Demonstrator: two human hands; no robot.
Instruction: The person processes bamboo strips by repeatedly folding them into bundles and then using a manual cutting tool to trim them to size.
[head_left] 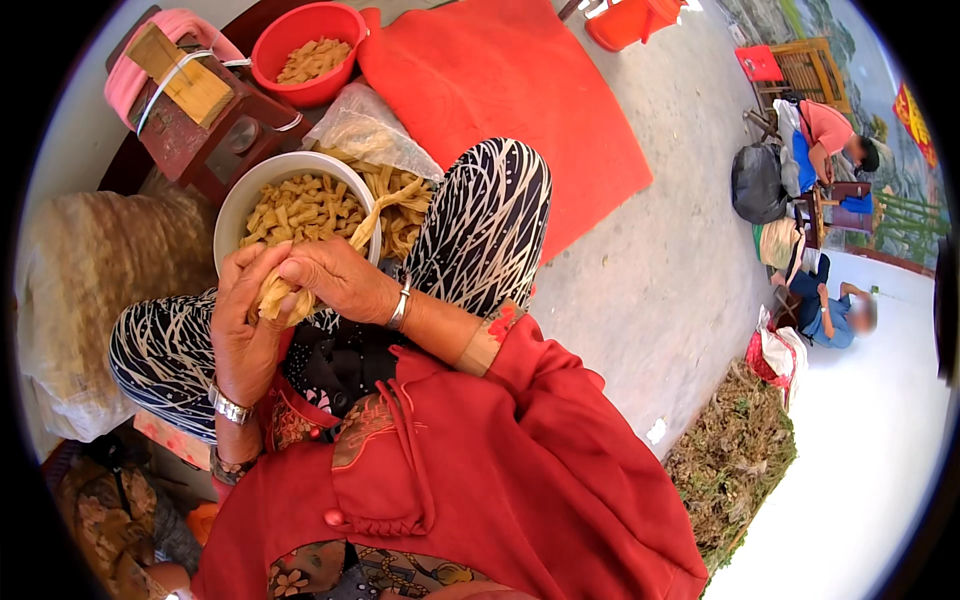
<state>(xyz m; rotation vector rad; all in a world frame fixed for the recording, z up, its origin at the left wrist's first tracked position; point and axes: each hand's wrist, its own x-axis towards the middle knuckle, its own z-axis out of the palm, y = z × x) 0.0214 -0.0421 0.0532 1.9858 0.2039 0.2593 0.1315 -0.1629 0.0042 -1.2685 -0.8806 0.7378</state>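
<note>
Both my hands are closed together over the near rim of a white bowl (228, 222). Between them is a soft, pale yellow strip (276, 296), bunched and folded; its kind is not certain. My left hand (243, 318) wraps round the bunch from the left. From the right, my right hand (345, 282) presses thumb and fingers onto the same strip, and a loose length (388, 200) sticks out beyond its knuckles. Short knotted yellow pieces (300, 212) fill much of the bowl. Beside it, longer strips (402, 232) lie in a clear plastic bag (366, 128).
A red basin (272, 62) of similar pieces and a dark wooden bench (190, 140) stand beyond the bowl. A full sack (120, 270) is at left. Red cloth (510, 100) covers part of the floor. Two people sit far right, near a dried plant heap (735, 450).
</note>
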